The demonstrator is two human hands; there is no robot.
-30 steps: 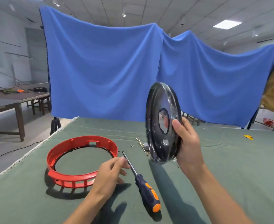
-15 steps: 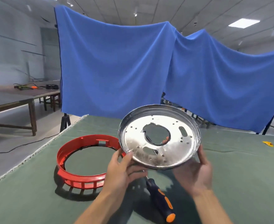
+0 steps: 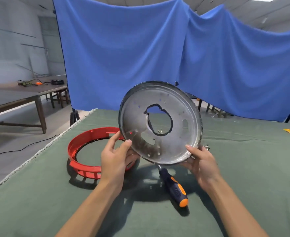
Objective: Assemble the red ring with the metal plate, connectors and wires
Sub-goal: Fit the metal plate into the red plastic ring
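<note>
We hold the round metal plate (image 3: 159,124) up off the table with both hands, tilted so its dished face and large central cutout look back at us. Our left hand (image 3: 114,155) pinches the lower-left rim between thumb and curled fingers, and our right hand (image 3: 201,161) cups the lower-right rim, thumb on the face and fingers curled behind. The red ring (image 3: 87,151) lies flat on the green table cover (image 3: 243,168) just below and left of the plate, partly hidden by our left hand, and nothing is fitted to it yet. The step in hand looks like checking the plate's orientation before seating it in the ring — so we should find which small holes and slots answer to the ring's notch and tabs, and turn the plate by walking the rim through our fingers rather than letting go with either hand. The rim looks thin and possibly sharp, so we should grip firmly without sliding skin along it. The orange-and-black screwdriver (image 3: 174,186) lies directly beneath the plate, and loose screws (image 3: 159,131) show through the cutout — we should lower the plate well clear of both so as not to scatter the small parts.
</note>
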